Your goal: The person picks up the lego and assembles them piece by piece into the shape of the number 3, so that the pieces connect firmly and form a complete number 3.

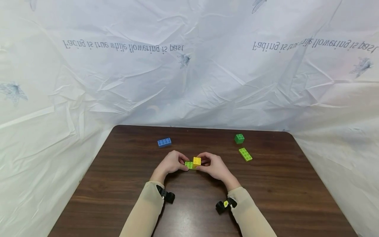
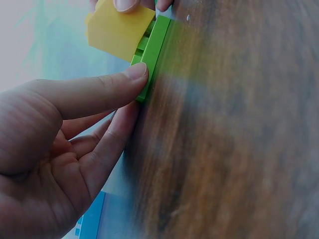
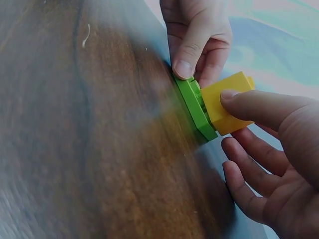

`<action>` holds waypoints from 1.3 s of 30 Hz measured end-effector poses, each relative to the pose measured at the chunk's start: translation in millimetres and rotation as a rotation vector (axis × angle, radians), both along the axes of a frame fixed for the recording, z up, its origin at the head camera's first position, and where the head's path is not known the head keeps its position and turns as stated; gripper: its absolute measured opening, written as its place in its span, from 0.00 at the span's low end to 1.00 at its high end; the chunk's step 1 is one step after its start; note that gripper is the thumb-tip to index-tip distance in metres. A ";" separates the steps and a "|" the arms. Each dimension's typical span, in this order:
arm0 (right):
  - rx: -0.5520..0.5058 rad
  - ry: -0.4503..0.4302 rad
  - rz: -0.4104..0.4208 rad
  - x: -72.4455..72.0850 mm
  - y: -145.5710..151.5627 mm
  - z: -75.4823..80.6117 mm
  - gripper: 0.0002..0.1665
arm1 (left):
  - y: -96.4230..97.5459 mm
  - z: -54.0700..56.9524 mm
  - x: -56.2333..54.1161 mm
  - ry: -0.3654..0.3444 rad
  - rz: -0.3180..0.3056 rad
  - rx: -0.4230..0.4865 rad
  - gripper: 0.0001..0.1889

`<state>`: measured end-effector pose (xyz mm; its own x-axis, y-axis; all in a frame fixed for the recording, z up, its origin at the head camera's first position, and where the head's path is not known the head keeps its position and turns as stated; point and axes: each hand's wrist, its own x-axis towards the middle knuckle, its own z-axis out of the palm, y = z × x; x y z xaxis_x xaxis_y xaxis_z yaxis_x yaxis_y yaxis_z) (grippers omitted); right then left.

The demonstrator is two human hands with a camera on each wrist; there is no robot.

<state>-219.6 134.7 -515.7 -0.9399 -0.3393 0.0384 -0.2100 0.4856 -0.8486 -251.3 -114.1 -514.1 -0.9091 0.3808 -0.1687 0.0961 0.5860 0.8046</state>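
A thin light-green toy brick (image 1: 188, 164) lies on the table, and my left hand (image 1: 172, 162) pinches its left end between thumb and fingers. My right hand (image 1: 214, 166) pinches a yellow toy brick (image 1: 196, 161) over the green one's right end. In the right wrist view the yellow brick (image 3: 227, 102) leans at an angle against the studs of the green brick (image 3: 192, 107), and a gap shows between them. The left wrist view also shows studs between the yellow brick (image 2: 119, 30) and the green brick (image 2: 155, 50). Fingertips behind the yellow brick are partly hidden.
A blue brick (image 1: 164, 142) lies beyond my left hand. Toward the back right stand a dark green brick (image 1: 239, 138) and another flat light-green brick (image 1: 245, 154). The brown wooden table (image 1: 266, 197) meets a white printed sheet (image 1: 207, 98) at its far edge.
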 end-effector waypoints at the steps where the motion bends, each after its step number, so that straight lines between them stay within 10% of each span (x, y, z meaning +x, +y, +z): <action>1: 0.002 0.002 0.001 -0.3 0.3 -0.7 0.21 | 0.1 0.0 0.2 0.000 0.000 0.000 0.14; 39: 0.037 0.056 0.007 -5.4 0.0 -2.1 0.20 | 0.4 -0.5 -0.1 -0.010 0.011 -0.013 0.15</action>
